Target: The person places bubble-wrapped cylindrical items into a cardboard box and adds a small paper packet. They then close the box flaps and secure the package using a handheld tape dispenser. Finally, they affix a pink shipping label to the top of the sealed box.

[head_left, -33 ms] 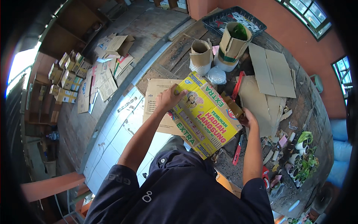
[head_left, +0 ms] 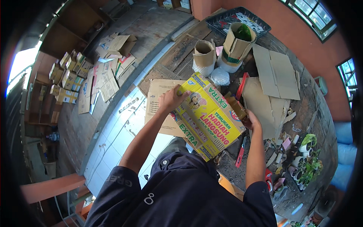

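A yellow printed cardboard box (head_left: 206,119) is held tilted in front of me, between both hands. My left hand (head_left: 172,99) grips its far left edge, thumb on the printed face and the other fingers partly hidden. At the right end, my right hand (head_left: 252,120) is closed on the box edge beside a brown flap (head_left: 236,107). Behind the box's left side, a flat brown cardboard piece (head_left: 154,99) shows. A long red item (head_left: 242,85) lies just past the box, partly covered by it. Nearer me, a cutter with a red handle (head_left: 239,157) rests on the wooden table.
Two rolls of cardboard (head_left: 204,56) (head_left: 235,47) stand at the back beside a bubble-wrapped bundle (head_left: 219,76). Behind them is a black tray (head_left: 217,24). Flattened cardboard (head_left: 264,109) covers the table's right side, with potted plants (head_left: 308,166) nearer. Small boxes (head_left: 70,81) are stacked far left.
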A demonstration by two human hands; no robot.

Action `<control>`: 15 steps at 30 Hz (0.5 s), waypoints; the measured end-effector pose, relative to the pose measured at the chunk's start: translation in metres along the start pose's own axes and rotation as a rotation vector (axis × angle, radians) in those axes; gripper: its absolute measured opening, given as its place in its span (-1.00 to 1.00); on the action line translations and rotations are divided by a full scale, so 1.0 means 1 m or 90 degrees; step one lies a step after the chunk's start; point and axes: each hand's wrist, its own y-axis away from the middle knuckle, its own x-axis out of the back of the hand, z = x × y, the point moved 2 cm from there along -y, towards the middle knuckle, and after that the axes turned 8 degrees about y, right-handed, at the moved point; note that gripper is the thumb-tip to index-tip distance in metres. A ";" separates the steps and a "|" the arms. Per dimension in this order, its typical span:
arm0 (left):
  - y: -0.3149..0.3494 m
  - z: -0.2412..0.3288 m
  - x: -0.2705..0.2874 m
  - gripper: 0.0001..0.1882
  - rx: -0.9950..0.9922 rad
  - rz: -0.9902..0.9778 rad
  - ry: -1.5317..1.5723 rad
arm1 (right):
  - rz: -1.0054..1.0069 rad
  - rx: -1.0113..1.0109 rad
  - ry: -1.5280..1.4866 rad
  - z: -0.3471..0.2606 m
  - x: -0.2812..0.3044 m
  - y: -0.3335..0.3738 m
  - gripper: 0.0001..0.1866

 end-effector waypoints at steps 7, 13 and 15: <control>-0.005 -0.021 0.004 -0.11 0.011 0.022 -0.010 | -0.033 0.254 -0.060 -0.006 -0.049 0.072 -0.46; -0.048 -0.030 0.012 -0.02 -0.050 -0.156 0.055 | 0.090 0.411 -0.043 -0.008 -0.044 0.124 -0.40; -0.052 -0.033 0.016 -0.01 -0.058 -0.172 0.069 | 0.273 0.454 0.036 -0.019 -0.081 0.171 -0.31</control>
